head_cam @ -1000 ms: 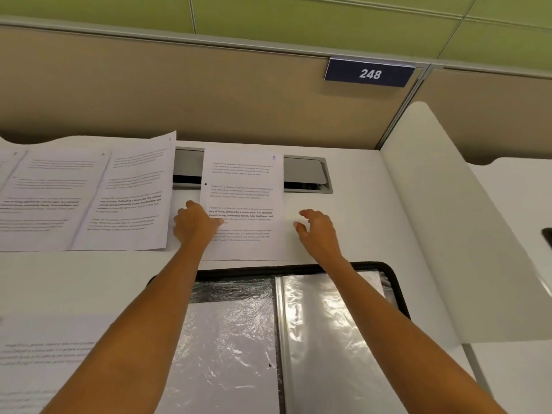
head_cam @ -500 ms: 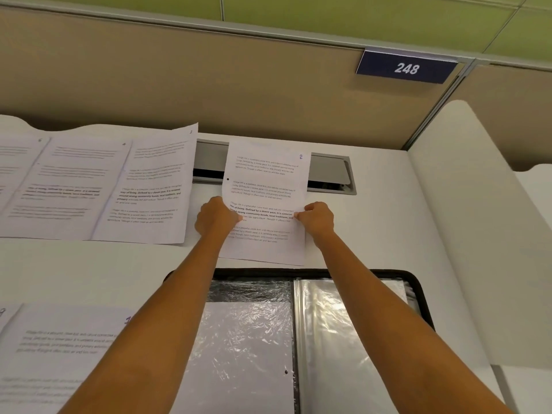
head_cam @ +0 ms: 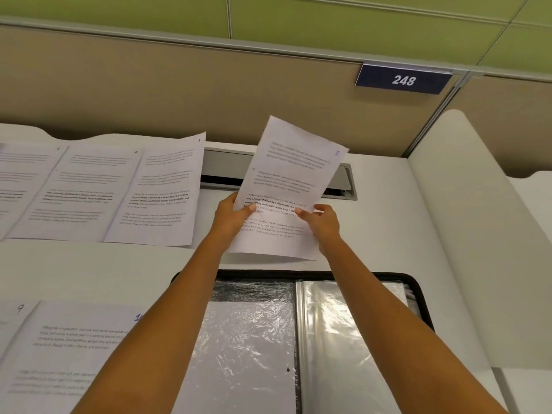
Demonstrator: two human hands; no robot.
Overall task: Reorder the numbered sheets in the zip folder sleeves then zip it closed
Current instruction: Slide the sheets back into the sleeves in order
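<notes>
White desk (head_cam: pixel 388 234) is spreading out under a beige partition (head_cam: pixel 179 94), where a dark blue plate (head_cam: pixel 403 80) is showing 248. Both hands are holding 1 printed sheet (head_cam: pixel 286 189) up off the desk, just beyond the far edge of the open zip folder (head_cam: pixel 418 297). The left hand (head_cam: pixel 231 218) is pinching the sheet's left edge, thumb on the printed face and fingers behind. The right hand (head_cam: pixel 324 224) is pinching the right edge between thumb and fingertips. The sheet is tilting with its top leaning to the right, partly covering a grey cable slot (head_cam: pixel 221 170) (the blue mark in its top right corner is too blurred to read).

Inside the folder, the left sleeve (head_cam: pixel 245 354) is carrying a white sheet under crinkled plastic, while the right sleeve (head_cam: pixel 343 339) is glinting with reflections. Along the far left, overlapping sheets are lying flat in a row: sheet 3 (head_cam: pixel 161 192), sheet 4 (head_cam: pixel 83 189) and sheet 6 (head_cam: pixel 27 180). Nearer the person, sheet 9 (head_cam: pixel 18 324) is lying at the left edge, and another sheet (head_cam: pixel 74 339) is lying beside it with the left forearm hiding part of its number. A white divider (head_cam: pixel 463 234) is standing at the right.
</notes>
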